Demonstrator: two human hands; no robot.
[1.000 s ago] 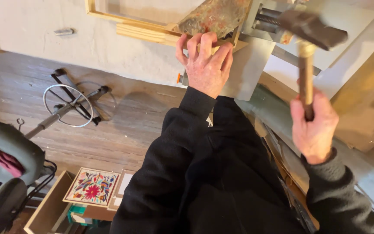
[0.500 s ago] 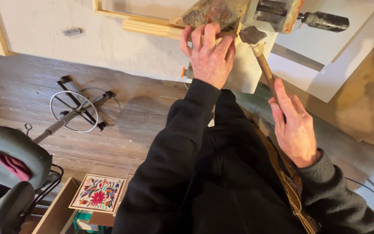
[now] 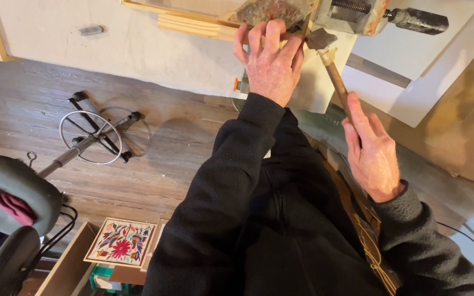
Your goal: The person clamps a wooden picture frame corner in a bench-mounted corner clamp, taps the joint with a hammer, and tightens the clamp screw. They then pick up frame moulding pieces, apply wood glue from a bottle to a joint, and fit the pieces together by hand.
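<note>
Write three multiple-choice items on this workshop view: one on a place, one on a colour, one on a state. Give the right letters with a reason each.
1. Where is the hammer head?
A. by the wooden strip at the vise
B. on the floor
C. in the box

2. What colour are the person's sleeves?
A. white
B. black
C. red

3. How is the right hand?
A. open and empty
B. resting flat on the floor
C. closed round the hammer handle

Answers:
1 A, the head sits next to the left hand at the wooden strip beside the vise.
2 B, both arms are in black fabric.
3 C, the fingers wrap the wooden handle.
</note>
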